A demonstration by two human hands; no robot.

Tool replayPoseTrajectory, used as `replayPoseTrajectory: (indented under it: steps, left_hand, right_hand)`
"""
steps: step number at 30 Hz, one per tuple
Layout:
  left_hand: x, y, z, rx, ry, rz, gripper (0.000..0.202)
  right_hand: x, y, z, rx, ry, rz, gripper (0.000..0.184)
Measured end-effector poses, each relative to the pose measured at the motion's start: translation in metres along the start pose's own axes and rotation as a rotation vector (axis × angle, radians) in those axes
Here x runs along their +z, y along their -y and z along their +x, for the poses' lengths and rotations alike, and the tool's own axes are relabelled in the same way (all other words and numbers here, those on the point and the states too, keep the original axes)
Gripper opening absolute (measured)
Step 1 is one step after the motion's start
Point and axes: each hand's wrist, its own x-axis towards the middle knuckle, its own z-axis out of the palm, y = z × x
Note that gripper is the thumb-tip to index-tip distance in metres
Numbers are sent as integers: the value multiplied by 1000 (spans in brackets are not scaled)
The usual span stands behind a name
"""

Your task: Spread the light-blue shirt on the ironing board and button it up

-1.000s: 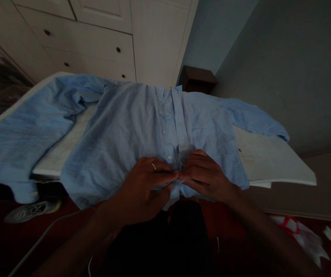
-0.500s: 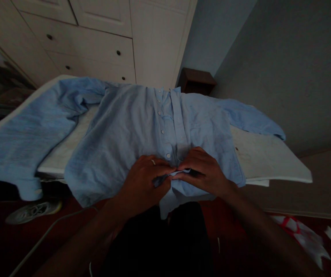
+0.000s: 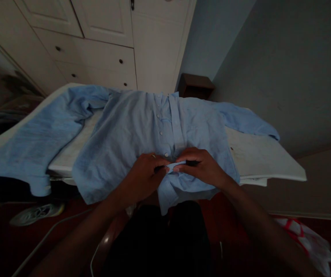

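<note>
A light blue button-up shirt [image 3: 130, 127] lies front-up across a white ironing board [image 3: 263, 159], its sleeves spread to both sides. My left hand [image 3: 143, 177], with a ring on one finger, pinches the shirt's front placket near the hem. My right hand [image 3: 201, 165] pinches the other edge of the placket, fingertip to fingertip with the left. Both hands are closed on the fabric at the near edge of the board, just below the lowest visible white button [image 3: 167, 154].
White cupboards with drawers [image 3: 96, 61] stand behind the board. A dark wooden stand [image 3: 195, 84] sits in the corner by a grey wall. On the dark red floor lie a shoe [image 3: 35, 213], a cable [image 3: 50, 234] and a red-and-white cloth [image 3: 306, 238].
The view has tilted slightly upward. My hands have moved a little up the placket, and the shirt's hem now hangs lower below them, with the fabric between my fingers lifted.
</note>
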Motion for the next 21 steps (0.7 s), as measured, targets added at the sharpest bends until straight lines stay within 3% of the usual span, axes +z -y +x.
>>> replayPoseTrajectory:
  steps: [4, 11, 21]
  left_hand:
    - [0, -1, 2, -55, 45, -33, 26]
    - [1, -3, 5, -146, 9, -1, 24]
    - [2, -7, 7, -296, 39, -52, 24]
  right_hand:
    - [-5, 5, 2, 103, 64, 90, 11]
    - [-7, 7, 5, 191, 69, 77, 13]
    - [-5, 4, 4, 223, 41, 93, 15]
